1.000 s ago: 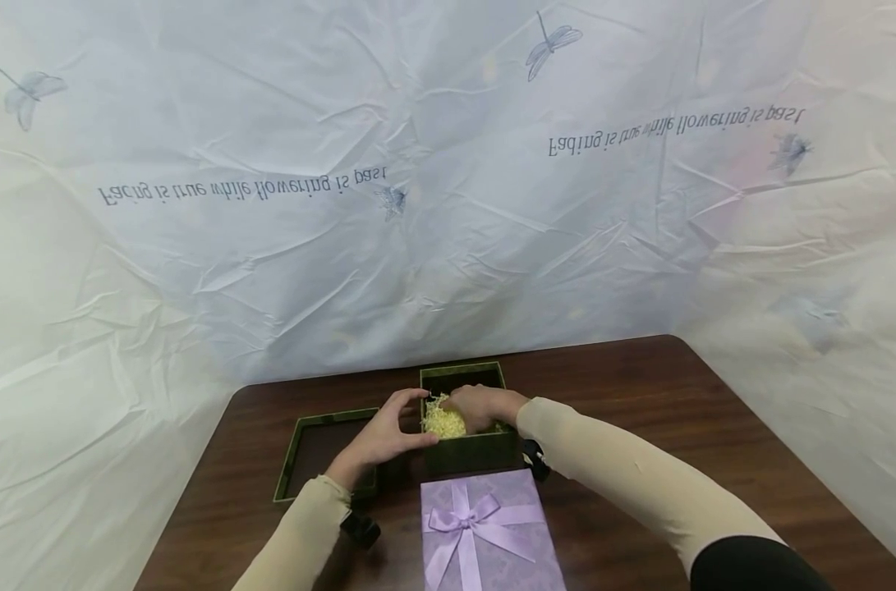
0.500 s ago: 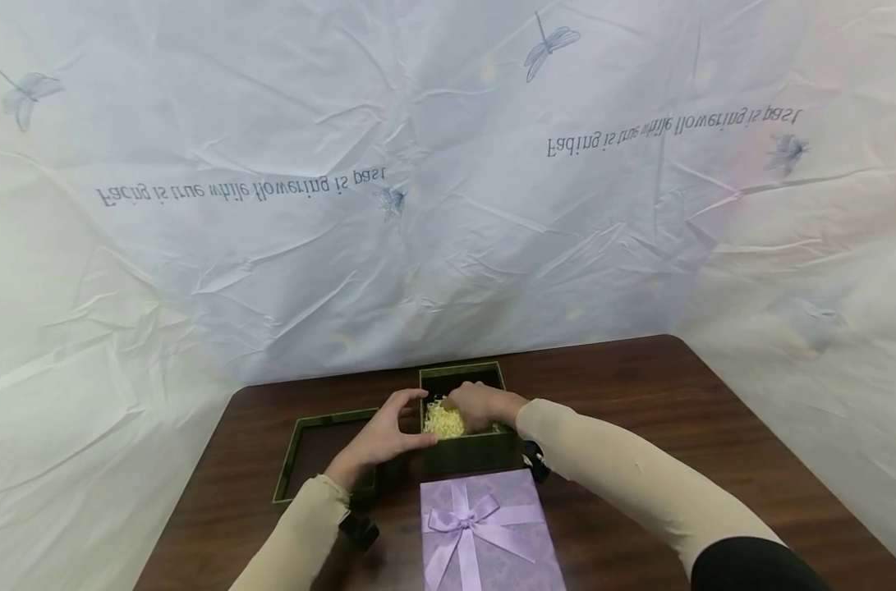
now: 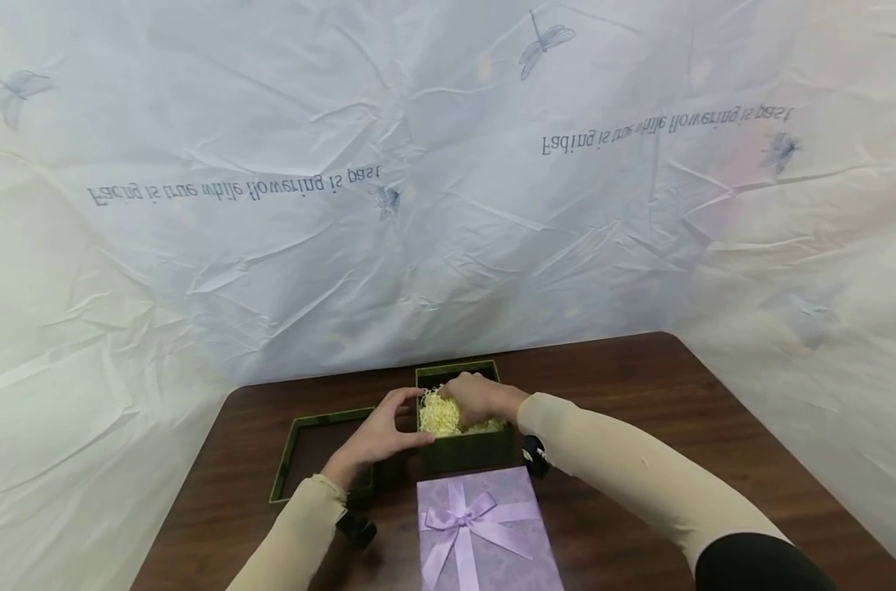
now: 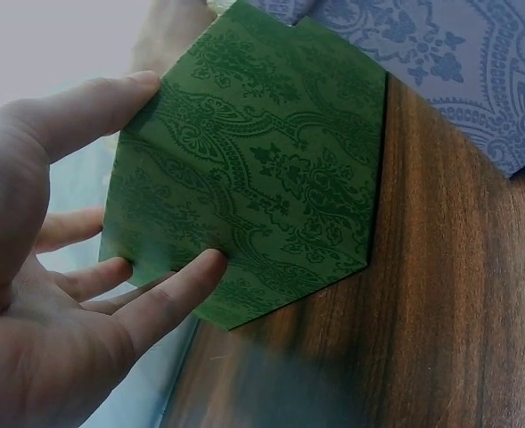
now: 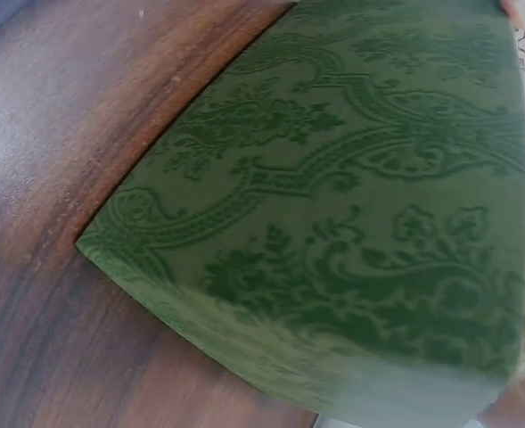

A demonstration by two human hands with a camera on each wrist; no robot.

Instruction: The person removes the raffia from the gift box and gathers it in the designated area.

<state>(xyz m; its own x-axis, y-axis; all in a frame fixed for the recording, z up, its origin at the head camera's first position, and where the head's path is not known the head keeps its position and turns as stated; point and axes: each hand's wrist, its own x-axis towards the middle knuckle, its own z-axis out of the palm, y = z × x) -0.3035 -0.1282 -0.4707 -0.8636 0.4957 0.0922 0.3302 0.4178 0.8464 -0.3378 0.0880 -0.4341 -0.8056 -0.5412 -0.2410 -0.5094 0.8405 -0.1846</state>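
The green patterned gift box (image 3: 468, 451) stands uncovered on the table, with pale yellow shredded paper (image 3: 439, 413) inside its near part. At the box's left side is my left hand (image 3: 379, 437), its thumb by the near corner. In the left wrist view, the left fingers (image 4: 177, 299) lie loosely extended against the green wall, and the thumb reaches its rim. My right hand (image 3: 477, 398) reaches down into the box among the shreds. Its fingertips are hidden, so their hold on the paper cannot be seen. The right wrist view is mostly filled by the box's outer wall (image 5: 351, 178).
Left of the box lies its green-edged lid (image 3: 314, 451), dark inside face up, partly behind my left hand. A lilac gift box (image 3: 484, 533) with a ribbon bow stands close in front. Behind the dark wooden table (image 3: 610, 386) hangs a white printed sheet (image 3: 448, 246).
My right hand has risen slightly inside the box. More of the yellow shreds show now, to its left and beneath it. My left hand keeps its place at the box's side.
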